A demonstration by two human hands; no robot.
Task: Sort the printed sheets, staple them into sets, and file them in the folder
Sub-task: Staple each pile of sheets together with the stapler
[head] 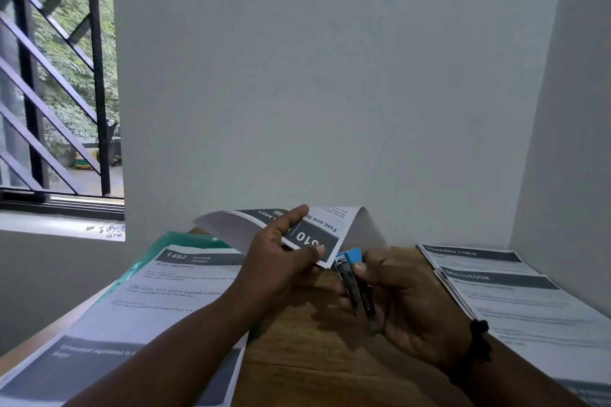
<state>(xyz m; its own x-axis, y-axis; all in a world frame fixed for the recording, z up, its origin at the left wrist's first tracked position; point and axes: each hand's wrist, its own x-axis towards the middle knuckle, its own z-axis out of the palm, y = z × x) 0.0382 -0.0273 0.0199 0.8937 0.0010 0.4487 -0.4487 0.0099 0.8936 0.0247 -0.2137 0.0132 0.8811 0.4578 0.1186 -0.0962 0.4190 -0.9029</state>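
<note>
Head view: your left hand [281,261] pinches a corner of printed sheets [307,228] held above the table's [297,357] far edge. Your right hand [403,301] grips a blue stapler [352,277], its long axis running toward you, nose pointing away at that pinched corner.

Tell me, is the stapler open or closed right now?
Open: the stapler in the right hand shows its blue top and metal base spread apart.

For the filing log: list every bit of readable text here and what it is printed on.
"1492 KITCHEN": top sheet of left pile.
"010", "Fold and S...", upside down: sheet held in left hand.
"DRESSING TABLE": far sheet at right.
"MULTI-ROOM": nearer right sheet.
Body text everywhere: too blurred.
</note>
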